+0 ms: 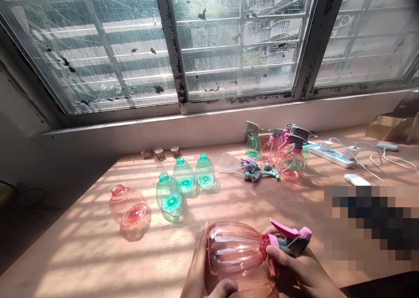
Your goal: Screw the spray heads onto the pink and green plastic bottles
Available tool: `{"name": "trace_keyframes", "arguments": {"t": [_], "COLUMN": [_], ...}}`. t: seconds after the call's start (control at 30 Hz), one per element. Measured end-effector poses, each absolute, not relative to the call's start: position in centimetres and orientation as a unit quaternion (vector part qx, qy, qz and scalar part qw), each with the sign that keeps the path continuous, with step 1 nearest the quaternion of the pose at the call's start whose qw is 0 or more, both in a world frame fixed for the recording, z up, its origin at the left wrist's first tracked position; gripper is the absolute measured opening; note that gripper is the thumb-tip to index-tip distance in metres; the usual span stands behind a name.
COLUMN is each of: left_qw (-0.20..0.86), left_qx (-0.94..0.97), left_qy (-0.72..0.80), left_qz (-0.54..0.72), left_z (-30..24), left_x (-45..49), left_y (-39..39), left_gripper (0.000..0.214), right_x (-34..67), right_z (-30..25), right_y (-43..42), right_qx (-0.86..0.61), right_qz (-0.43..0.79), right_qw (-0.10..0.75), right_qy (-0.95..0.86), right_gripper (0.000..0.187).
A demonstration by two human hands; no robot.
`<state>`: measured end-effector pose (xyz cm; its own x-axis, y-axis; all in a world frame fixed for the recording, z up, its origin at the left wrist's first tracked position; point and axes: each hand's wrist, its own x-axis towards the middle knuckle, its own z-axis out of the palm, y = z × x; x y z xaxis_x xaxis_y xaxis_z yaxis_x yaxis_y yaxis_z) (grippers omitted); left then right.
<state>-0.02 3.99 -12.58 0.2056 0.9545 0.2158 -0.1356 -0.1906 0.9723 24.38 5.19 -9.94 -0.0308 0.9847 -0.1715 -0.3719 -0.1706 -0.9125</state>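
Observation:
A clear pink spray bottle [235, 250] lies on its side between my hands near the table's front edge, its neck pointing right. My left hand [204, 267] is closed around its base end. At the neck, my right hand [291, 263] grips the pink collar of the grey and pink spray head [294, 239], thumb on the collar. The head sits on the bottle's neck; whether it is fully tight I cannot tell. Below the bottle, part of another clear pink shape [255, 287] shows at the frame's bottom edge.
Headless bottles, one pink [127, 206] and three green [168, 195], stand left. Loose spray heads [255, 170] lie behind, beside several complete spray bottles [293, 160]. A power strip [334, 154] with cables is at right. Small brown blocks [159, 153] sit near the windows.

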Motion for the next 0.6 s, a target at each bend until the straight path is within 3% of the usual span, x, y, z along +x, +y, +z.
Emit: {"name": "trace_keyframes", "arguments": {"t": [0.37,0.6], "left_qw": [0.499,0.508], "left_qx": [0.605,0.605], "left_qy": [0.354,0.369], "left_qz": [0.509,0.49], "left_z": [-13.4,-13.1], "left_x": [0.5,-0.1], "left_y": [4.2,4.3], "left_gripper": [0.088,0.11], "right_x": [24.1,24.1], "right_z": [-10.1,-9.4], "right_y": [5.8,5.2], "right_qx": [-0.41,-0.446], "right_qz": [0.63,0.651], "right_qw": [0.576,0.529], "right_qy": [-0.321,-0.312], "right_gripper": [0.052,0.055]}}
